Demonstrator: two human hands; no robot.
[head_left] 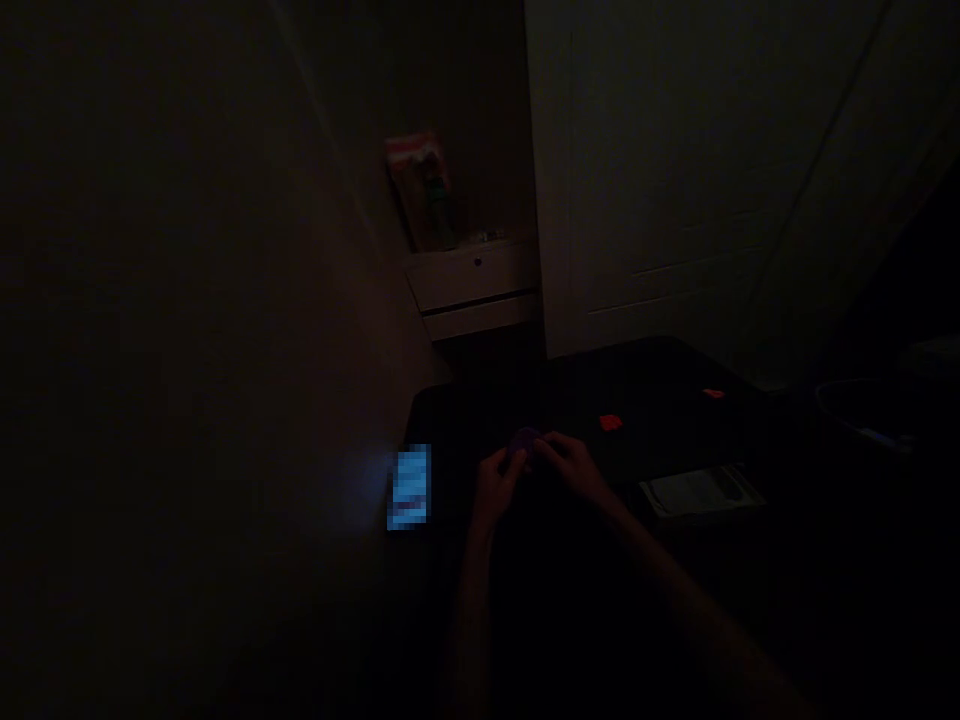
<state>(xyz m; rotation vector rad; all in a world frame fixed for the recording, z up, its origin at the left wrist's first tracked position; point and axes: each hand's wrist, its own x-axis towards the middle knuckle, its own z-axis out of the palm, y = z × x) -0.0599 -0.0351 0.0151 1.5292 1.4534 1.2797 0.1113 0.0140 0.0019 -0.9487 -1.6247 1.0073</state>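
Both hands meet above a dark table [555,400] in a very dim room. Between them is a small, roundish purple piece [523,440]; its kind is too dark to make out. My left hand [495,483] is closed on its near left side, thumb on top. My right hand [574,464] pinches it from the right with bent fingers. A small red-orange piece [611,423] lies on the table to the right of the hands, and another red-orange piece [713,393] sits farther right.
A lit screen [410,488], blurred out, is at the table's left edge beside the wall. A book or box with a pale cover [701,494] lies right of my right forearm. Behind the table stand a white drawer unit [480,280] and a pale door or panel [675,180].
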